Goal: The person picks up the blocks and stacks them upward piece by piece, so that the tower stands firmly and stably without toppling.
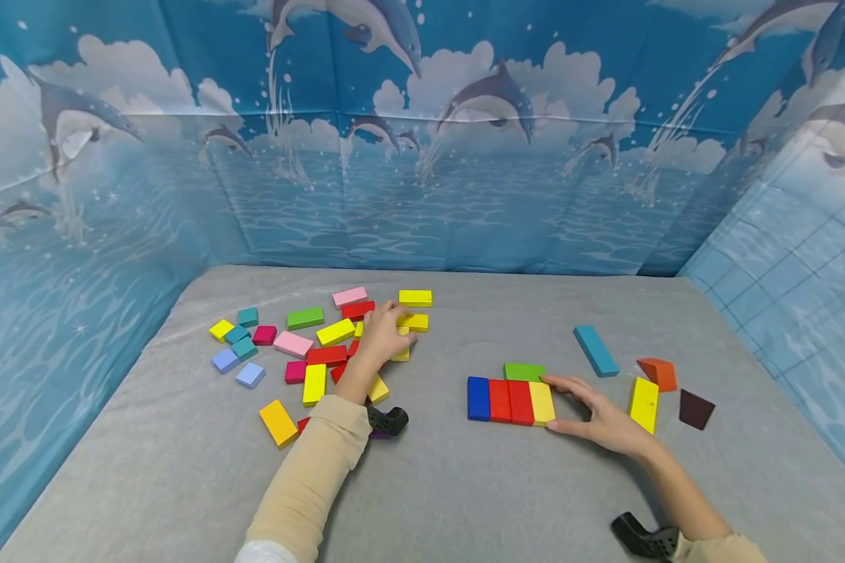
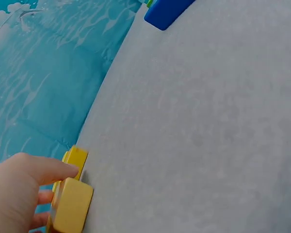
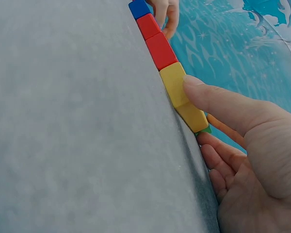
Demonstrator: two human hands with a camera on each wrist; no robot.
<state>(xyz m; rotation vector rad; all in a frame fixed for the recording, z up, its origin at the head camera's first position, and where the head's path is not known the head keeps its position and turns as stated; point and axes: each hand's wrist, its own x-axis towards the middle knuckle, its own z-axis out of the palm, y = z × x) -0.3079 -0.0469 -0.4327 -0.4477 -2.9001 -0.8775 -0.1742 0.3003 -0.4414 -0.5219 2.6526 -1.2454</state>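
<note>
At the right of the head view, my right hand (image 1: pixel 605 418) holds the end of a short row, thumb and forefinger at opposite ends of a yellow block (image 1: pixel 543 403). Beside it in the row are two red blocks (image 1: pixel 510 401) and a blue block (image 1: pixel 478 399); a green block (image 1: pixel 524 371) lies along the far side. My left hand (image 1: pixel 380 336) is at the edge of a scattered pile, thumb and fingers around a yellow block (image 1: pixel 415 322). In the left wrist view the thumb touches this block, and a paler yellow block (image 2: pixel 73 206) stands nearer. The left fingertips are partly hidden.
Several coloured blocks lie left of and under the left forearm, among them a green block (image 1: pixel 305 317) and an orange-yellow block (image 1: pixel 278 424). Right of the row are a long blue block (image 1: pixel 595 351), an orange block (image 1: pixel 658 374), a yellow block (image 1: pixel 644 404) and a dark brown block (image 1: pixel 695 409).
</note>
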